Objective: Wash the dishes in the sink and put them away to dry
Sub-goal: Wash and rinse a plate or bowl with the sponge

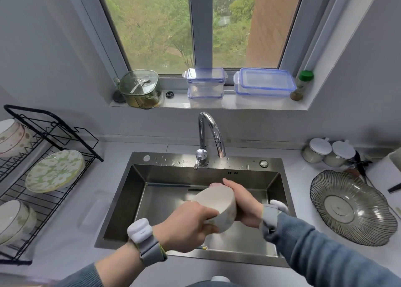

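A white bowl with a faint green pattern is held tilted on its side over the steel sink. My left hand grips its lower rim from the near left. My right hand wraps around its right side, fingers curled over the far edge. Something pink shows just past the bowl's far edge; I cannot tell what it is. The chrome faucet stands behind the bowl with no water running. A black wire drying rack on the left counter holds a green flowered plate and stacked bowls.
A ribbed glass dish lies on the right counter, with two lidded jars behind it. The windowsill carries a green glass container, clear plastic boxes and a spice jar. More bowls sit on the rack's upper tier.
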`<state>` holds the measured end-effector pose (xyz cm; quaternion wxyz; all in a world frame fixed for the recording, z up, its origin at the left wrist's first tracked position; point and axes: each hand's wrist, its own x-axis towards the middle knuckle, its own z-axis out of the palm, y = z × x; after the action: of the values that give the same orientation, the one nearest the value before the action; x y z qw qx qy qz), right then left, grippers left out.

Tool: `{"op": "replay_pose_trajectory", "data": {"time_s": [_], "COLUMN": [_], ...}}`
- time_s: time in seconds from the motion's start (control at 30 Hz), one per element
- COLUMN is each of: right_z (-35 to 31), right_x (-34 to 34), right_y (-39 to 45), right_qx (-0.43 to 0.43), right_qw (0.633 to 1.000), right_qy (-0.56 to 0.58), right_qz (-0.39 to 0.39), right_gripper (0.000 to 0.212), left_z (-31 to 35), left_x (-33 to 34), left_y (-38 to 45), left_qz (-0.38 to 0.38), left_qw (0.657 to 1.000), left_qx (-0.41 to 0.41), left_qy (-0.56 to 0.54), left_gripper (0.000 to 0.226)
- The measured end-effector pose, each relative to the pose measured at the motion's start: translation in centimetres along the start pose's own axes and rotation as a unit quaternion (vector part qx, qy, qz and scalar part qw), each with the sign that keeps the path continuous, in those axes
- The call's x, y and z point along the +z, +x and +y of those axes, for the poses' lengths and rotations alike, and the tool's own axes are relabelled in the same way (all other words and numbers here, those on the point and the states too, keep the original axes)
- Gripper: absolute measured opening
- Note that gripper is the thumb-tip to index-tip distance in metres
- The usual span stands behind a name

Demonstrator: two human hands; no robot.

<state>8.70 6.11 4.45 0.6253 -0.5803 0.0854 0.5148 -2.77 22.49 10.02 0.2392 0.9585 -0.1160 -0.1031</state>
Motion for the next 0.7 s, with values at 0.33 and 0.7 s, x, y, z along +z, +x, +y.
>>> {"op": "replay_pose_trajectory", "data": {"time_s": [0.33, 0.7], "right_z": [0.9, 2.0], "right_x": [-1.6, 1.9], "right_y": [-0.2, -0.6], "right_qx": [-0.07, -0.199], "right_qw": [0.995, 0.962], "right_qy": [0.043, 0.017], "right_qz": [0.058, 0.186], "right_gripper": [0.053, 0.035], "left_z": [-2.8, -1.7], "left_x": [1.3, 1.2], "left_y": [-0.4, 1.7], "left_qz": [0.081, 0.058], "left_qw": [0.996, 0.731], "left_qx": [0.015, -0.398], "left_qy": [-0.024, -0.55], "left_gripper": [0.025, 0.045]}}
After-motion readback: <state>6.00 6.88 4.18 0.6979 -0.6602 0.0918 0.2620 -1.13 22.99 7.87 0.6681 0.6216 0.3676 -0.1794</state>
